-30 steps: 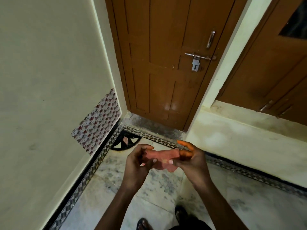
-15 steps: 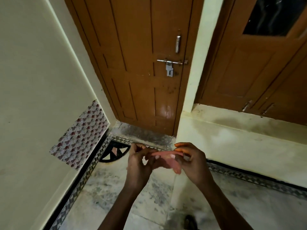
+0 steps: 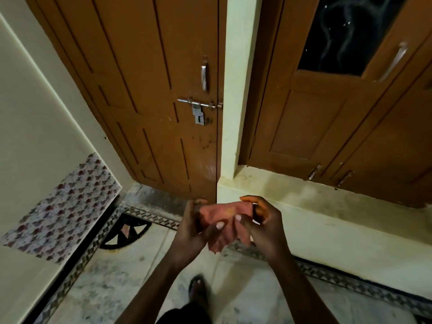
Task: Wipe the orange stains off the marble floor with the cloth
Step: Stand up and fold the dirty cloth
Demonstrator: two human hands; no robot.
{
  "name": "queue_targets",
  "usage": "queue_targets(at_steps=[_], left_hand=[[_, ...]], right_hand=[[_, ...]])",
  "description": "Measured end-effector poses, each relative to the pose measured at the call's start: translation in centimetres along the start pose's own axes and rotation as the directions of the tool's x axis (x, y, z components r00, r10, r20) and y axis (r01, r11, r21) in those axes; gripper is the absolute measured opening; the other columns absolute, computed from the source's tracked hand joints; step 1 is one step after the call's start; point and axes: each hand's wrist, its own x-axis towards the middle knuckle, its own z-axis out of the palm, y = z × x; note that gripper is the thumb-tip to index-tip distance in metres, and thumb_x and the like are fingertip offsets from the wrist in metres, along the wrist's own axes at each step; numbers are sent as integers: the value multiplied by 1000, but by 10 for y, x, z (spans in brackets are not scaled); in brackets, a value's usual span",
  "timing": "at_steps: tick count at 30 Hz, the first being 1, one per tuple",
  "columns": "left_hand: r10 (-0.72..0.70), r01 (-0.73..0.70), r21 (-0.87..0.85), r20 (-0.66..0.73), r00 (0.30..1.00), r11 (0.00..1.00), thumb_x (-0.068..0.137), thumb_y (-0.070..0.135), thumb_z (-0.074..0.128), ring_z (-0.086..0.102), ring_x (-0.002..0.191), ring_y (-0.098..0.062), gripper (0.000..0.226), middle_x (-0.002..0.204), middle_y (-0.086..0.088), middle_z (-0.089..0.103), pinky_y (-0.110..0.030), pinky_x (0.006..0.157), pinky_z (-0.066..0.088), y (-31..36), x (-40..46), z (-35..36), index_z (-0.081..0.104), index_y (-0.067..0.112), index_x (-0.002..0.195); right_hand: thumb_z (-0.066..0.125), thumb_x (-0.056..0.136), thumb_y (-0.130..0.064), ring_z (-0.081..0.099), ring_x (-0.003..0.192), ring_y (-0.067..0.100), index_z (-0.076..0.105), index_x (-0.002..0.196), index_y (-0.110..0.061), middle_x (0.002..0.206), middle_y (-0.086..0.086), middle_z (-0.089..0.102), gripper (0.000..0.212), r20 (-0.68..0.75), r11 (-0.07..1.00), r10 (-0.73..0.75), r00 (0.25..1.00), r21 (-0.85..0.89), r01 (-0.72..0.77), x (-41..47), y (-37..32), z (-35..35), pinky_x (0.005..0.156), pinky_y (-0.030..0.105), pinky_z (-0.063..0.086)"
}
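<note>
Above the marble floor (image 3: 121, 272), both hands' grip half-hides the cloth (image 3: 225, 220).

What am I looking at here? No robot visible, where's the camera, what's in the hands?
There is no machine: a person does the job bare-handed. The one picture comes from a wide-angle camera worn on the head, looking forward and down, so the edges bend. The left hand and right hand both pinch a small pinkish cloth held up in the air, above the marble floor. The right fingertips look orange. Ahead stands a brown door with a metal latch, and a patterned tile border runs along the wall. A foot shows below. I see no clear orange stain on the floor here.
</note>
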Motion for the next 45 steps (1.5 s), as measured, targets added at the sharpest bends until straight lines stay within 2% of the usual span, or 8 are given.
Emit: queue_targets(at_steps=[5,9,18,26,30,36,41,45], left_hand=[[115,-121,174,42,992,977,102,16,67,70,88,-33,28,103,-10,66,-55,69,62,-15,93,11,43,20,116],[142,-173,303,124,982,937,106,7,57,64,79,-4,12,95,7,64,-22,63,53,-31,172,22,55,18,104],[-11,-41,412,123,992,910,87,-5,60,66,56,-28,24,84,-1,70,-44,47,56,-110,310,55,64,18,78],[69,-32,600,-39,997,800,90,-11,61,67,112,-4,37,120,-9,71,-11,104,47,-184,389,98,71,1,124],[38,-30,807,9,999,590,75,-26,60,55,136,-49,78,153,-28,51,-56,109,53,-261,401,110,50,-4,149],[-110,39,857,21,994,514,79,-13,49,61,128,-50,69,140,-26,63,-57,108,53,-314,404,108,54,-1,147],[-188,135,789,-25,982,600,97,2,61,42,151,-33,65,162,-16,45,-30,122,30,-276,393,117,39,4,158],[-55,188,590,-235,970,785,95,3,67,70,113,-24,37,123,-10,74,-28,97,53,-225,364,110,65,7,132]], right_hand=[[76,92,-2,70,108,12,58,124,-29,121,-9,68,45,-15,999,32,999,-3,-32,80,34,-17,83,26,62],[67,87,-1,66,91,22,63,86,-13,87,-4,66,13,-112,996,21,993,-86,-31,146,69,-22,74,25,53],[73,82,7,73,90,1,78,80,-28,88,-13,80,36,-204,941,330,922,-12,-339,253,152,-46,82,23,55],[77,87,0,71,116,30,72,125,-18,125,7,75,42,-72,918,390,918,-45,-393,352,253,-53,101,54,58],[70,97,-5,55,137,34,60,143,-10,149,12,57,47,-16,823,455,890,-374,-427,370,309,-45,116,46,44],[58,102,2,46,148,26,51,152,-9,157,9,52,52,278,782,427,860,-592,-197,373,343,-43,116,21,31],[67,98,-3,58,135,25,60,144,-12,146,8,62,48,321,814,320,892,-574,-85,364,335,-48,111,32,49],[71,95,-5,70,99,19,75,115,-9,111,7,76,21,201,898,269,942,-405,-171,342,288,-42,86,15,50]])
